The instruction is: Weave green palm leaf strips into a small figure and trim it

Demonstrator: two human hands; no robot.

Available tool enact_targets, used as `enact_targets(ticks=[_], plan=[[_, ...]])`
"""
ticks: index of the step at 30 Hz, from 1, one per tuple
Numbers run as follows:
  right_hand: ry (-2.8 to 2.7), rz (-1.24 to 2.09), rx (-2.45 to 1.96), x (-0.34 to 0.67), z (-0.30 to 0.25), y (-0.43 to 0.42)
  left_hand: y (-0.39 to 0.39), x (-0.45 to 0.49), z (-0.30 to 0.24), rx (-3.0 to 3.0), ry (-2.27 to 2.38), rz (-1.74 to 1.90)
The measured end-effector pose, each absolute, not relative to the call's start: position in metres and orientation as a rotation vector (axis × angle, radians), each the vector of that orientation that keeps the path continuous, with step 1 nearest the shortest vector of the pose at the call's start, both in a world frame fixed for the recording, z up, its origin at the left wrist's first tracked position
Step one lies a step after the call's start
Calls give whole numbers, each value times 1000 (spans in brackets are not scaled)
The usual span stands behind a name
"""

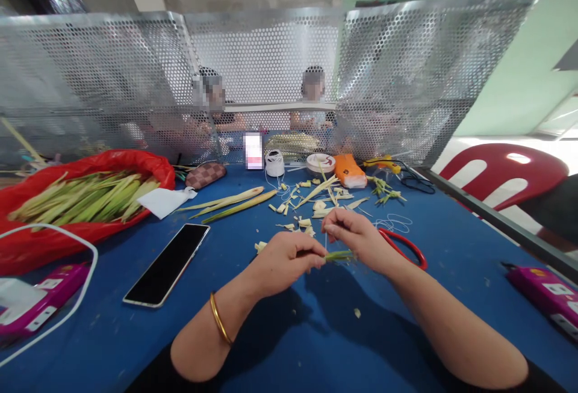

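My left hand [286,257] is closed in a pinch on a short green leaf bundle [338,256], held just above the blue table. My right hand [356,233] has thumb and forefinger pinched together on a thin white thread [326,241], which runs down to the bundle. The bundle's right end passes below my right hand. Beside that hand lies a red loop handle [418,254], probably of scissors, its other end hidden. Pale leaf scraps [304,222] are scattered beyond both hands, and loose thread [397,222] curls at the right.
A red bag [158,167] of leaf strips stands at left, near a black phone [167,266]. Long leaves [239,205], a thread spool [274,164], a tape roll [320,164] and an orange tissue pack [350,171] lie farther back. A perforated metal screen [266,50] closes the far edge.
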State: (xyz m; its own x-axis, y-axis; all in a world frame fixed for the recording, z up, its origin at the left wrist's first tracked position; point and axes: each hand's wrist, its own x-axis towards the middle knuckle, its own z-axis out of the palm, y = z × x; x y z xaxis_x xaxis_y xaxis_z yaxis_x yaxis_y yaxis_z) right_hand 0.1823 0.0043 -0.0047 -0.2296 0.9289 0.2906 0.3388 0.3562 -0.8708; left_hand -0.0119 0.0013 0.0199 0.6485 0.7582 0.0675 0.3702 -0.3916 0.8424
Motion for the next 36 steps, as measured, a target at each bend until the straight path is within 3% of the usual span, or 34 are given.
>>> enact_targets(ticks=[5,11,16,23,36], plan=[[-1698,1058,-1172,174,-18,8,3,-13,21,1986,1008,740],[-1960,773,-1134,158,-25,-8,11,-13,11,1827,1189,995],[-2062,463,-990,150,-18,-21,15,-15,6,1885,1262,959],[-1781,855,-870,144,-18,-20,16,-13,0,2035,1308,944],[-1968,570,-863,141,-24,-27,13,-10,-7,2159,1345,944]])
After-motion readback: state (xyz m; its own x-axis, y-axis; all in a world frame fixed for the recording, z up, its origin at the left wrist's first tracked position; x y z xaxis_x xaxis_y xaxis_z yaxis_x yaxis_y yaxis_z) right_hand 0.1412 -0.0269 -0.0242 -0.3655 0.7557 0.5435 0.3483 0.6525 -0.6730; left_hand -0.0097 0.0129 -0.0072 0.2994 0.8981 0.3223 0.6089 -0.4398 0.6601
